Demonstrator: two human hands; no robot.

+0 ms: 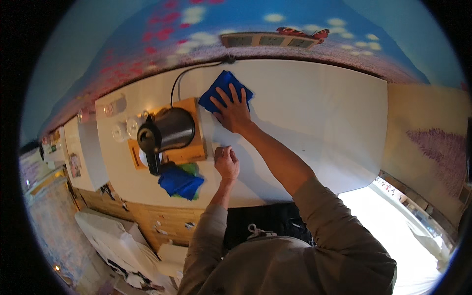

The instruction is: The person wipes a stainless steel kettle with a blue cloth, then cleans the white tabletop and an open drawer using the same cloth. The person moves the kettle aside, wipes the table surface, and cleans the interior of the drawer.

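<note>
My right hand [235,110] lies flat, fingers spread, on a folded blue cloth [224,79] near the back edge of a white tabletop [324,110]. Closer to my body, my left hand [226,162] is loosely curled above the table, with nothing visible in it. To its left, a black electric kettle [177,129] stands over a wooden tray [199,143]. A second blue cloth [180,182] is crumpled on the table in front of the tray, with a green cloth [191,169] partly hidden beneath it.
Drinking glasses [120,131] stand left of the kettle, and a small glass [108,110] is farther back. The black power cord [177,81] runs from the kettle to the wall side. A framed panel [271,40] is on the mural wall. Right of the table is a bright white surface [383,228].
</note>
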